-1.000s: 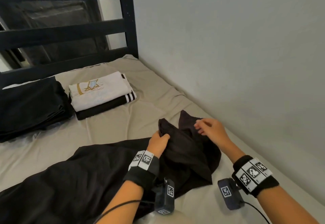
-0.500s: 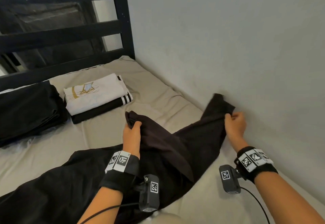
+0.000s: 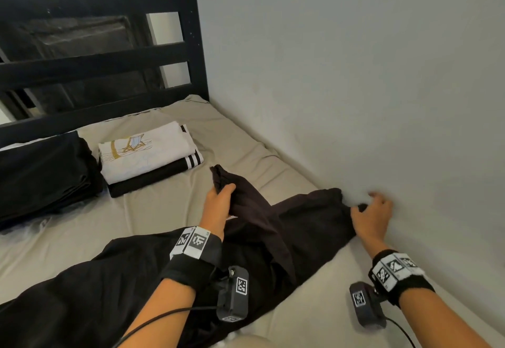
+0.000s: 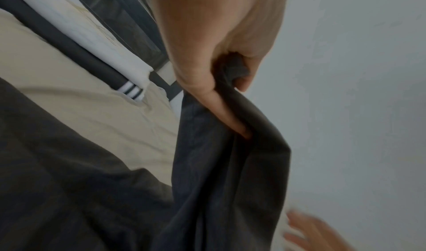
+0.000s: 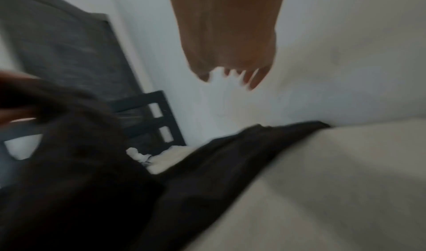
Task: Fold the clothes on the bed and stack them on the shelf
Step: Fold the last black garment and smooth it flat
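Note:
A long black garment [image 3: 273, 233] lies spread across the beige bed sheet [image 3: 153, 211], with two leg-like ends pointing away from me. My left hand [image 3: 221, 197] grips one end, bunched in its fist and lifted a little off the sheet; the left wrist view shows the fingers [image 4: 221, 109] curled round the dark cloth [image 4: 230, 164]. The other end lies flat against the wall. My right hand [image 3: 374, 211] hovers just past that end with fingers spread, holding nothing; in the right wrist view the hand [image 5: 230, 69] is blurred above the garment [image 5: 207, 164].
A folded white shirt on a folded black striped piece [image 3: 144, 153] sits near the head of the bed. A folded black pile [image 3: 41, 173] lies to its left. The black slatted headboard [image 3: 95, 55] stands behind. A pale wall [image 3: 355, 74] runs along the bed's right side.
My right hand carried its end of the garment out to the wall, laid it down and let go. My left hand kept its grip and shifted left and forward.

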`<state>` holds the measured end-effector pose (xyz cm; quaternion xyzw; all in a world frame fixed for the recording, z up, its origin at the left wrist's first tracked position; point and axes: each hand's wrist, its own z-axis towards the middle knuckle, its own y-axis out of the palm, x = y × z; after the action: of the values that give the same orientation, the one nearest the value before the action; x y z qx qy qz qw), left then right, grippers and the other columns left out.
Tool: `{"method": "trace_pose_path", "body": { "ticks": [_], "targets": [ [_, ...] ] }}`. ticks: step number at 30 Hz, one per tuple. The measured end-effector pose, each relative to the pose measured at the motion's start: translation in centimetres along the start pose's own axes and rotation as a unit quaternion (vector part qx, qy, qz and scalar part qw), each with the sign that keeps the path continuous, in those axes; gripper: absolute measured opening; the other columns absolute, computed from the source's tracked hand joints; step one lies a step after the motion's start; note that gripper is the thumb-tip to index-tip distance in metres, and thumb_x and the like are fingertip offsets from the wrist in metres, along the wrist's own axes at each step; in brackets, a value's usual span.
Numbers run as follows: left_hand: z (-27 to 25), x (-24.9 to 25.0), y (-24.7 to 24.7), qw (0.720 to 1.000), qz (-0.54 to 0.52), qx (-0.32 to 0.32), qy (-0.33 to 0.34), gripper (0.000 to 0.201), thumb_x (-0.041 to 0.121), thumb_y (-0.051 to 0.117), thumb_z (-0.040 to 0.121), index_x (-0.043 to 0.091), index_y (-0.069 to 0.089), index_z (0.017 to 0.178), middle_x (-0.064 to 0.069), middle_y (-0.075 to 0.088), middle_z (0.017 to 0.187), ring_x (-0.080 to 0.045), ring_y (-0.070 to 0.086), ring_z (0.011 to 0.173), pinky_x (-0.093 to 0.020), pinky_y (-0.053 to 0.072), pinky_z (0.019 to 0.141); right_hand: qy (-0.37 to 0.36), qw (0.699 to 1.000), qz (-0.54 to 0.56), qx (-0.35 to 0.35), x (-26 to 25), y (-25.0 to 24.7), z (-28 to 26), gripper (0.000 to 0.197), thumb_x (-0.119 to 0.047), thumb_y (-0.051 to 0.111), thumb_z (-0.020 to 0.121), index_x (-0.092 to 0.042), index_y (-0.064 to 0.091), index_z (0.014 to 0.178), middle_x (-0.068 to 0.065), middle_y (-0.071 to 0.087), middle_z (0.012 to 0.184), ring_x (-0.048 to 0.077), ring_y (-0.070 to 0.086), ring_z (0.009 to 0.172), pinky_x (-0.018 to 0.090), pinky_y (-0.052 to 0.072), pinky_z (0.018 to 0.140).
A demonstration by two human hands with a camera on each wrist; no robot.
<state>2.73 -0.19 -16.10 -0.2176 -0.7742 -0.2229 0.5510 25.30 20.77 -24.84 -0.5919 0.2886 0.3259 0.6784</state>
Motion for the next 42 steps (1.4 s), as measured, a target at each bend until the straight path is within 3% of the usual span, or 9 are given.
{"method": "trace_pose_path", "body": {
  "ticks": [2, 5, 8, 10, 14, 19, 26, 32, 42],
  "targets": [
    [-0.2, 0.2, 2.3, 0.996, -0.034, -0.071, -0.039, 0.039, 0.023, 0.053, 0.097, 0.005, 0.050, 0.132, -0.015, 0.060, 0.127, -0.024, 0.061, 0.110, -0.032, 0.054, 0.075, -0.123, 0.989, 0.075, -0.044, -1.8, -0.4, -2.1, 0.035, -0.028, 0.067, 0.089, -0.015, 0.055, 0.120, 0.000, 0.053, 0.119, 0.019, 0.055, 0.107, 0.031, 0.048, 0.091],
    [-2.4, 1.3, 6.3, 0.951, -0.075, -0.288, -0.089, 0.061, 0.051, 0.031, 0.100, 0.007, 0.043, 0.141, -0.007, 0.052, 0.139, -0.017, 0.051, 0.123, -0.027, 0.048, 0.095, -0.119, 0.922, 0.219, -0.297, -5.0, -1.2, -4.4, 0.070, -0.068, 0.063, 0.075, -0.028, 0.049, 0.131, -0.015, 0.057, 0.119, -0.001, 0.056, 0.109, 0.017, 0.044, 0.091],
    [-4.2, 1.4, 8.7, 0.909, 0.065, -0.398, -0.103, 0.105, 0.086, 0.009, 0.077, 0.012, 0.032, 0.148, -0.002, 0.043, 0.146, -0.013, 0.039, 0.135, -0.018, 0.032, 0.101, -0.101, 0.927, 0.231, -0.279, -5.1, -1.2, -2.8, 0.071, -0.047, 0.075, 0.076, -0.032, 0.040, 0.137, -0.017, 0.053, 0.122, -0.004, 0.054, 0.106, 0.018, 0.044, 0.089],
    [-4.2, 1.1, 8.3, 0.912, 0.126, -0.378, -0.099, 0.111, 0.091, 0.025, 0.069, 0.015, 0.029, 0.150, -0.005, 0.040, 0.150, -0.018, 0.039, 0.137, -0.017, 0.030, 0.102, -0.097, 0.967, 0.156, -0.174, -4.3, -1.3, -0.9, 0.052, -0.016, 0.074, 0.084, -0.020, 0.050, 0.131, 0.000, 0.062, 0.118, 0.012, 0.062, 0.095, 0.026, 0.047, 0.082],
    [-1.7, -0.5, 2.9, 0.945, 0.177, -0.268, -0.062, 0.048, 0.033, 0.036, 0.104, 0.003, 0.043, 0.140, -0.009, 0.054, 0.135, -0.016, 0.058, 0.109, 0.002, 0.040, 0.055, -0.036, 0.993, -0.002, -0.117, -0.8, -1.1, 2.1, 0.039, -0.002, 0.060, 0.086, -0.001, 0.058, 0.125, 0.023, 0.063, 0.119, 0.039, 0.059, 0.109, 0.039, 0.045, 0.091],
    [1.7, -2.9, -12.0, 0.962, 0.263, -0.065, 0.030, 0.016, 0.014, 0.052, 0.098, 0.016, 0.064, 0.109, -0.011, 0.063, 0.124, -0.016, 0.059, 0.102, -0.018, 0.043, 0.087, 0.053, 0.991, 0.045, -0.114, 1.3, -0.8, 3.3, 0.050, -0.017, 0.072, 0.084, -0.003, 0.052, 0.127, 0.021, 0.059, 0.126, 0.038, 0.056, 0.113, 0.045, 0.047, 0.096],
    [4.3, -5.6, -22.9, 0.815, 0.572, -0.020, 0.086, 0.013, 0.025, 0.069, 0.088, 0.030, 0.069, 0.099, -0.002, 0.068, 0.113, -0.020, 0.060, 0.108, -0.034, 0.042, 0.101, -0.050, 0.991, -0.089, -0.083, 0.1, 0.0, 4.2, 0.051, -0.043, 0.069, 0.085, -0.006, 0.060, 0.119, 0.016, 0.064, 0.118, 0.037, 0.059, 0.110, 0.042, 0.046, 0.090],
    [6.1, -7.4, -21.0, 0.725, 0.683, 0.010, 0.088, 0.042, 0.051, 0.055, 0.091, 0.034, 0.057, 0.130, -0.002, 0.052, 0.130, -0.023, 0.046, 0.122, -0.040, 0.038, 0.105, -0.081, 0.964, -0.188, -0.168, -0.3, 1.1, 6.6, 0.030, -0.021, 0.073, 0.083, -0.004, 0.067, 0.107, 0.019, 0.067, 0.112, 0.037, 0.061, 0.105, 0.037, 0.045, 0.087],
    [6.3, -6.8, -23.7, 0.821, 0.542, 0.171, 0.055, 0.013, 0.035, 0.060, 0.092, 0.028, 0.061, 0.081, -0.006, 0.067, 0.095, -0.031, 0.059, 0.092, -0.039, 0.046, 0.079, -0.214, 0.975, -0.064, -0.003, -1.4, -0.2, 6.9, 0.026, 0.008, 0.047, 0.088, -0.002, 0.071, 0.089, 0.020, 0.060, 0.103, 0.036, 0.056, 0.094, 0.036, 0.042, 0.083]
  ]
}}
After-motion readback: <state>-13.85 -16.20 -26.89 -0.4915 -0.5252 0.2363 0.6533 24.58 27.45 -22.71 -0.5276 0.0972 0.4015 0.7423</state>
